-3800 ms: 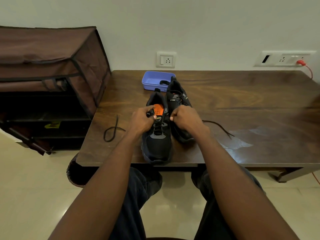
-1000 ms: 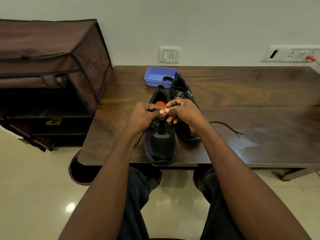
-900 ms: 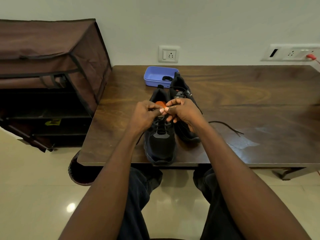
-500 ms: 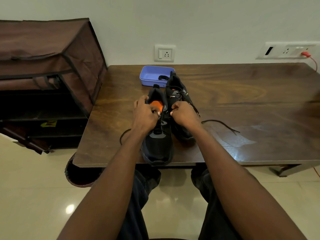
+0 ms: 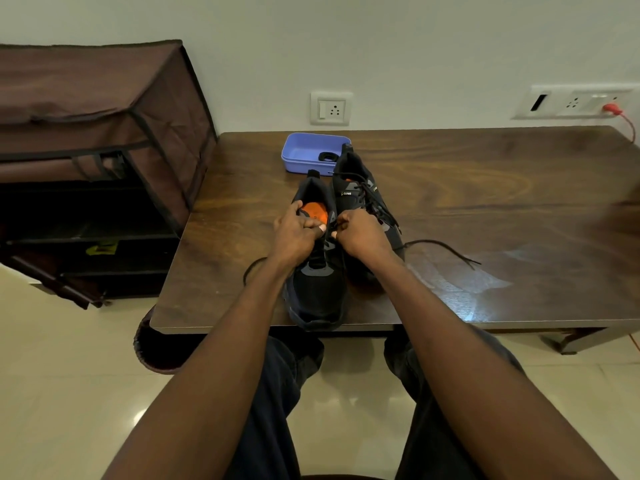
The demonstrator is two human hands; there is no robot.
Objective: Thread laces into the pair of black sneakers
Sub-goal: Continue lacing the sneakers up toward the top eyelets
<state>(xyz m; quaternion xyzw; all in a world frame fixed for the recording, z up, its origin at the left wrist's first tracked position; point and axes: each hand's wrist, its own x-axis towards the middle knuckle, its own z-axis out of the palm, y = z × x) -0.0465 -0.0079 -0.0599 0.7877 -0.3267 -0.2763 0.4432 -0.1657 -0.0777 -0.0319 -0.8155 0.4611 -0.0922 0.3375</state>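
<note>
- Head view: left hand [image 5: 296, 233] and right hand [image 5: 360, 233], fingers curled, pinch the black lace [image 5: 440, 245] over the near sneaker [image 5: 317, 289].
- Second sneaker [image 5: 360, 192] sits just beyond the right fingers on the desk [image 5: 485, 202].

Bare table [image 5: 485, 188] right of the sneakers [image 5: 346, 237]; purple tray [image 5: 301, 154] blocks behind.

Two black sneakers [image 5: 317, 282] are set side by side on the counter [image 5: 485, 209], the nearer one gripped at its opening by the left hand [image 5: 298, 233]. A lace [image 5: 440, 245] is pinched by the right hand [image 5: 360, 233]. A purple tray [image 5: 301, 157] is seen just behind the shoes.
</note>
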